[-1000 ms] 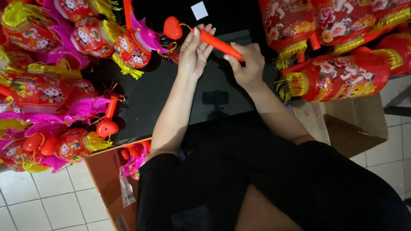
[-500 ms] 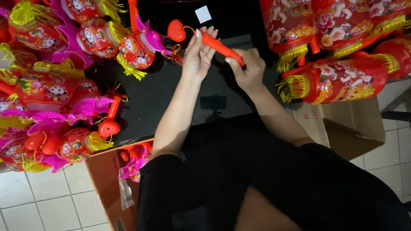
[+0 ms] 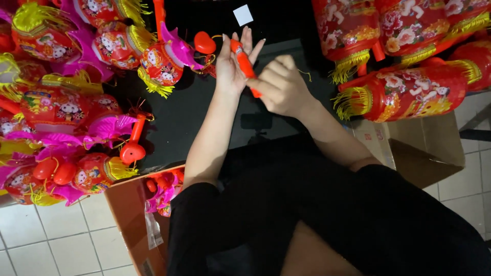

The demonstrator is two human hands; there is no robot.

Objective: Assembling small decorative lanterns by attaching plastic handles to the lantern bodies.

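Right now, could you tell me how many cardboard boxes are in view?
2: one open cardboard box at lower left holding lanterns, another box at right beneath red lanterns. More may be hidden.

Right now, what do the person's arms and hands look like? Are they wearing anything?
Both arms are bare from the hands up to near the shoulders, where short black sleeves begin. The left hand and the right hand wear no gloves. No rings, watch or bracelets can be seen. The fingernails look fairly long. The rest of the clothing is black too.

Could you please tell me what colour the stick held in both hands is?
The stick is bright orange-red, seen best in the head view.
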